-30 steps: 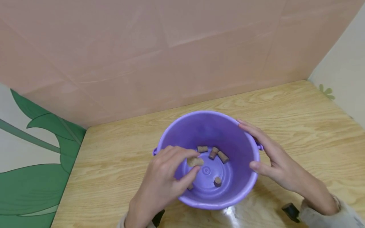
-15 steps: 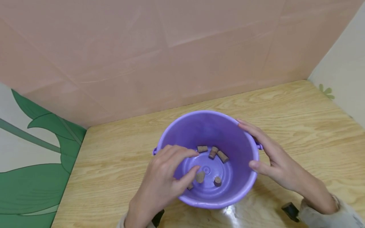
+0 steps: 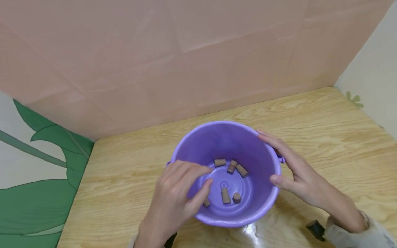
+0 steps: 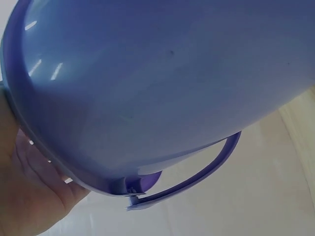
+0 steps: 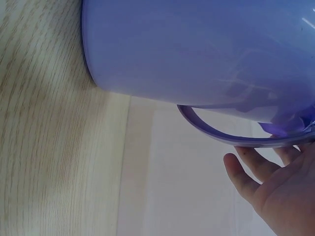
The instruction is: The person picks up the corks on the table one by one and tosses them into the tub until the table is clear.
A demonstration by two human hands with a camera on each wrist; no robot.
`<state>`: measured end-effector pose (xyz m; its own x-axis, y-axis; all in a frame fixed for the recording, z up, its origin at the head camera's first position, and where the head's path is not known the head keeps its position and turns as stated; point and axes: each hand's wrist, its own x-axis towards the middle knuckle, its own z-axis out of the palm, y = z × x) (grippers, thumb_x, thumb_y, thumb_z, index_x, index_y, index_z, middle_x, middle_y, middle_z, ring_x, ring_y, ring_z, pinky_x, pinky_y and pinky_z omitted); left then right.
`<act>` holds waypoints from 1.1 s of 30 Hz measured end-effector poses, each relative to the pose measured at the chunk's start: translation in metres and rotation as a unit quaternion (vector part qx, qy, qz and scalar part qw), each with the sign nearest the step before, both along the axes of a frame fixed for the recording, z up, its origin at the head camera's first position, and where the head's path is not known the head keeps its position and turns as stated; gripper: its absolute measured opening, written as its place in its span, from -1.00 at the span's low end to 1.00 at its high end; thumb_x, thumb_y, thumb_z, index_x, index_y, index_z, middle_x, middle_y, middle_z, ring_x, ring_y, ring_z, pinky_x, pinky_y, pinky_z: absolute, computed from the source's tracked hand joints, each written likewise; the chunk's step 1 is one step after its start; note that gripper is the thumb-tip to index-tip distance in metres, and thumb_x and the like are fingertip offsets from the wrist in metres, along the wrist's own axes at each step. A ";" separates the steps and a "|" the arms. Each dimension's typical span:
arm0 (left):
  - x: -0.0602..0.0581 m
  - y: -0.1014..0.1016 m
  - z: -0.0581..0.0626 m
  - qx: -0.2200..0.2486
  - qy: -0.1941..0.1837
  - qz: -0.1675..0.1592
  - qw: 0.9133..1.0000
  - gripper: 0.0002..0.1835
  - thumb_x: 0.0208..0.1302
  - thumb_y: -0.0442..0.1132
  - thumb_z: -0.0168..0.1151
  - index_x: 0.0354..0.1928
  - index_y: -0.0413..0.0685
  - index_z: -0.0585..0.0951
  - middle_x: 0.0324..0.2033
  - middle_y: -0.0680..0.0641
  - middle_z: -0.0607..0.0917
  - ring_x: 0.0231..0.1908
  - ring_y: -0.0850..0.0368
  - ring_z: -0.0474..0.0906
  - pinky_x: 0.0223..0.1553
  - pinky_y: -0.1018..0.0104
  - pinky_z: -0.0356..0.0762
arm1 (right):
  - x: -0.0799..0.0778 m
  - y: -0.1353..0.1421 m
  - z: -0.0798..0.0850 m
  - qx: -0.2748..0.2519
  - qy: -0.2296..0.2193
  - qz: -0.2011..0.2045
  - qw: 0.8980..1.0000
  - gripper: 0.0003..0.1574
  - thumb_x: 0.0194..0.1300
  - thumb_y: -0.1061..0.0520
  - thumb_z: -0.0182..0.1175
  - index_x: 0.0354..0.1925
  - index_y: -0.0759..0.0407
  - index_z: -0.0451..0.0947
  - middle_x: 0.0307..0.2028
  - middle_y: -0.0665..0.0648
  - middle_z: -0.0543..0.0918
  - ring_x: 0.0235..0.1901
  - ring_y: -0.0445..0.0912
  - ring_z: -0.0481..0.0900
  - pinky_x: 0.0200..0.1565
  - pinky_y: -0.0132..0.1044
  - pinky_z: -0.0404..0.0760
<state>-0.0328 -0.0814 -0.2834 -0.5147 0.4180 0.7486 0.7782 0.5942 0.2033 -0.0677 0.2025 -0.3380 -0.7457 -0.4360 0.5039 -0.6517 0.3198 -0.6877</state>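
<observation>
A purple bucket (image 3: 229, 223) stands upright on the wooden table. Several corks lie on its floor, among them a tan cork (image 3: 225, 195) beside a darker cork (image 3: 237, 197) standing on end. My left hand (image 3: 173, 193) hovers over the bucket's left rim, thumb and index finger apart, holding nothing. My right hand (image 3: 297, 175) holds the bucket's right rim, thumb tip over the edge and fingers along the outside. In the right wrist view, that hand's fingers (image 5: 241, 177) extend past the bucket's handle (image 5: 216, 135); the outer ones stand off the wall.
Behind the table (image 3: 130, 172) rises a pinkish sheet (image 3: 186, 69). A panel with green leaves (image 3: 34, 206) borders the left side, and a pale wall (image 3: 375, 75) the right. A small dark object (image 3: 316, 230) lies by the right sleeve.
The tan cork has left my left fingers and dropped to the bucket's floor. My left hand has drawn slightly left. The right hand stays on the rim.
</observation>
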 end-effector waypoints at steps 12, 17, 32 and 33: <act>0.015 0.003 0.008 -0.025 0.138 -0.080 0.987 -0.86 0.05 -0.22 0.24 -0.33 -0.05 0.65 -0.42 0.08 0.65 -0.36 0.21 0.53 -0.25 0.45 0.47 | 0.000 0.000 0.001 0.001 0.004 0.004 1.000 -0.05 0.05 0.13 0.25 0.35 0.24 0.07 0.36 0.19 0.15 0.12 -0.20 0.38 -0.09 -0.49 0.43; 0.022 0.004 0.001 -0.040 0.156 -0.106 0.981 -0.81 0.03 -0.16 0.27 -0.27 0.00 0.67 -0.37 0.11 0.67 -0.31 0.24 0.54 -0.19 0.46 0.48 | 0.000 0.000 0.000 0.002 0.004 0.002 1.000 -0.05 0.05 0.13 0.25 0.35 0.24 0.07 0.36 0.19 0.16 0.12 -0.19 0.38 -0.09 -0.48 0.43; 0.051 -0.001 -0.003 -0.090 0.093 -0.115 0.985 -0.77 0.09 -0.09 0.23 -0.18 0.16 0.66 -0.27 0.22 0.63 -0.23 0.35 0.47 -0.14 0.56 0.38 | 0.001 0.000 0.000 0.004 -0.002 -0.001 1.000 -0.02 0.03 0.15 0.26 0.36 0.22 0.06 0.37 0.19 0.15 0.12 -0.20 0.38 -0.10 -0.48 0.45; 0.056 0.000 -0.001 -0.090 0.055 -0.116 0.988 -0.77 0.09 -0.10 0.22 -0.17 0.17 0.65 -0.26 0.24 0.61 -0.21 0.38 0.45 -0.11 0.59 0.36 | 0.001 0.000 0.000 0.004 -0.001 0.000 1.000 -0.02 0.03 0.15 0.26 0.36 0.22 0.06 0.37 0.19 0.14 0.13 -0.20 0.38 -0.09 -0.48 0.44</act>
<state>0.0234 -0.0813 -0.2847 -0.3097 0.6468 0.6970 0.9091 0.4162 0.0177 -0.0670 0.2030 -0.3379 -0.7469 -0.4397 0.4987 -0.6500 0.3249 -0.6870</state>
